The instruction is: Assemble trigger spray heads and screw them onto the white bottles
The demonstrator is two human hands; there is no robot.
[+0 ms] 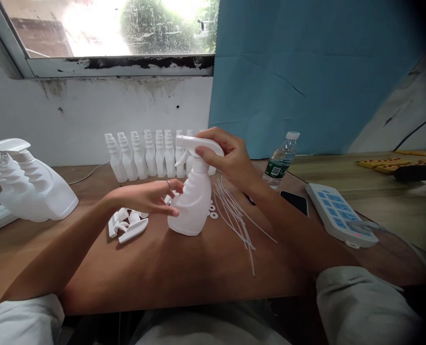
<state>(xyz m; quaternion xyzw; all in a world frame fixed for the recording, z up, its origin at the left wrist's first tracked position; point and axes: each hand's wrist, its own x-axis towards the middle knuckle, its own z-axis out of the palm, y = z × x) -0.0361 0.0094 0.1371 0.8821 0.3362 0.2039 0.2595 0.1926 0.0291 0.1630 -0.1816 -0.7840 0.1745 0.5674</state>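
Note:
A white spray bottle stands nearly upright on the brown table in front of me, its trigger spray head on its neck and its nozzle facing left. My right hand is closed over the back of that spray head, thumb on the near side. Low on the bottle's left side, my left hand holds the body with its thumb in front; its other fingers are partly hidden behind the bottle. Loose trigger spray heads lie left of it, and small white washers lie to the right.
Thin white tubes lie spread on the right. Open-necked white bottles stand in a row by the wall. Spray bottles with heads stand far left. A water bottle, phone and power strip are at right.

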